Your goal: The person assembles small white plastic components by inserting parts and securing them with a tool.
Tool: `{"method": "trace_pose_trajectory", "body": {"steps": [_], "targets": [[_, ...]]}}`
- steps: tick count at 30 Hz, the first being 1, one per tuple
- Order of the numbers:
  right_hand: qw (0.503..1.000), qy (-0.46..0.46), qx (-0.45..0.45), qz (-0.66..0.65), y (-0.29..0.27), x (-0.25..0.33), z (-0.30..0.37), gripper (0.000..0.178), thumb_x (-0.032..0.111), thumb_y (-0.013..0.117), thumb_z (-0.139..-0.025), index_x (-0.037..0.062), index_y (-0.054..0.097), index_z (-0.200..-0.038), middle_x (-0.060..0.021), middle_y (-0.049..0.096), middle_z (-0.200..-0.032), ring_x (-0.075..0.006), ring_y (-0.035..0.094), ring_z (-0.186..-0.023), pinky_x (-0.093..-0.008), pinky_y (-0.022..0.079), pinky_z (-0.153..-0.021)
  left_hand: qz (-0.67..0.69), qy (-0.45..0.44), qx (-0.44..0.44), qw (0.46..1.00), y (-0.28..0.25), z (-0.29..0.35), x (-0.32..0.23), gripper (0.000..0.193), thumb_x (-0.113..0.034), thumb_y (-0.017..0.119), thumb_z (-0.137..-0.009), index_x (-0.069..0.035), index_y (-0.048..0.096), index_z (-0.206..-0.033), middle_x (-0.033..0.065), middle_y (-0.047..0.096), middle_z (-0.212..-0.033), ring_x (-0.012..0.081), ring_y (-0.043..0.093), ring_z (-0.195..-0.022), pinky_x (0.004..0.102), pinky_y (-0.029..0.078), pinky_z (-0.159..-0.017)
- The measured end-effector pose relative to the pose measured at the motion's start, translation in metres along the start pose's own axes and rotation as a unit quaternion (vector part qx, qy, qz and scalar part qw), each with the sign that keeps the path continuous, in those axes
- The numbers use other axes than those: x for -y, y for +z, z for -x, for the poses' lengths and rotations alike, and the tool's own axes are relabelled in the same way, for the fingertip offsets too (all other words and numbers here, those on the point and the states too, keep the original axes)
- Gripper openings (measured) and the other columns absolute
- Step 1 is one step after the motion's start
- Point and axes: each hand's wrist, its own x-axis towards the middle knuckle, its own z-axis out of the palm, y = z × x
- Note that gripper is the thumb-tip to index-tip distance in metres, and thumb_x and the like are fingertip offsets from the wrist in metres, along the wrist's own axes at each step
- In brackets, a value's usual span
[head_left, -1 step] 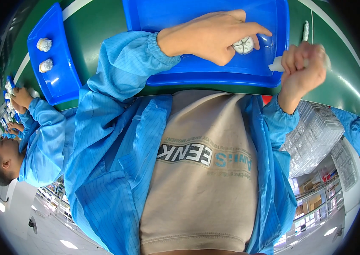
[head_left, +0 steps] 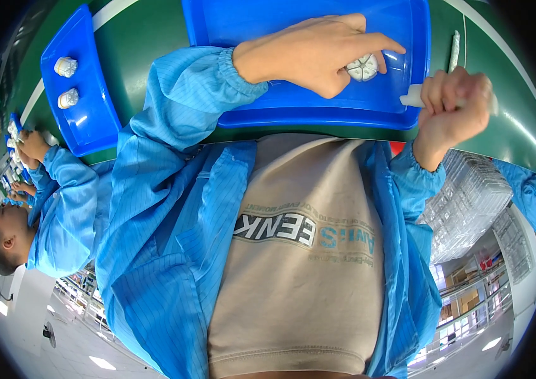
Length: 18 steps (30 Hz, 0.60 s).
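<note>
My left hand (head_left: 309, 55) is over a large blue tray (head_left: 318, 118). Its thumb and fingers close around a small round white part (head_left: 363, 68) with dark lines fanning out across its top; the index finger stretches past it. By the tray's right rim, my right hand (head_left: 454, 107) is wrapped round a white stick-like tool (head_left: 412, 96). One narrow end of that tool points left over the rim toward the part. Its other end is blurred, and the fingers hide the middle, so its exact kind does not show.
A smaller blue tray (head_left: 91, 129) on the left carries two white capped pieces (head_left: 67, 97). A thin white stick (head_left: 454, 50) lies on the green tabletop (head_left: 502, 82) at right. Another person in blue sleeves (head_left: 69, 183) works at far left. Clear plastic trays (head_left: 470, 196) are stacked below right.
My right hand has shifted slightly down and to the right, with the white tool in it. The left hand and the round part look still.
</note>
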Motion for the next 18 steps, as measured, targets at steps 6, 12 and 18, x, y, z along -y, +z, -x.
{"method": "trace_pose_trajectory", "body": {"steps": [6, 12, 18], "targets": [[0.983, -0.142, 0.028, -0.11, 0.002, 0.005, 0.009, 0.042, 0.04, 0.041, -0.103, 0.0119, 0.037, -0.072, -0.004, 0.028, -0.05, -0.0113, 0.017, -0.039, -0.0304, 0.018, -0.036, 0.031, -0.018, -0.029, 0.999, -0.002, 0.0, -0.007, 0.063, -0.016, 0.076, -0.076, -0.014, 0.056, -0.136, 0.0049, 0.071, -0.114, 0.0303, 0.061, -0.095, 0.0423, 0.051, -0.082], [0.976, -0.203, 0.062, -0.05, 0.024, -0.009, 0.001, 0.038, 0.034, 0.039, -0.099, 0.0138, 0.03, -0.068, -0.0012, 0.027, -0.051, -0.0111, 0.018, -0.04, -0.0301, 0.019, -0.037, -0.028, -0.029, 0.009, 0.999, 0.007, -0.002, 0.002, 0.06, -0.022, 0.076, -0.08, -0.012, 0.056, -0.135, 0.0122, 0.068, -0.1, 0.0335, 0.062, -0.094, 0.0441, 0.051, -0.08], [0.977, -0.158, 0.136, -0.045, 0.032, -0.016, -0.005, 0.037, 0.026, 0.042, -0.101, 0.0105, 0.034, -0.069, -0.0038, 0.032, -0.052, -0.0129, 0.021, -0.042, -0.0331, 0.023, -0.041, -0.03, -0.039, 0.01, 0.999, 0.008, -0.001, -0.002, 0.066, -0.02, 0.075, -0.077, -0.01, 0.055, -0.139, 0.0155, 0.066, -0.093, 0.0338, 0.062, -0.092, 0.0444, 0.051, -0.077]]}}
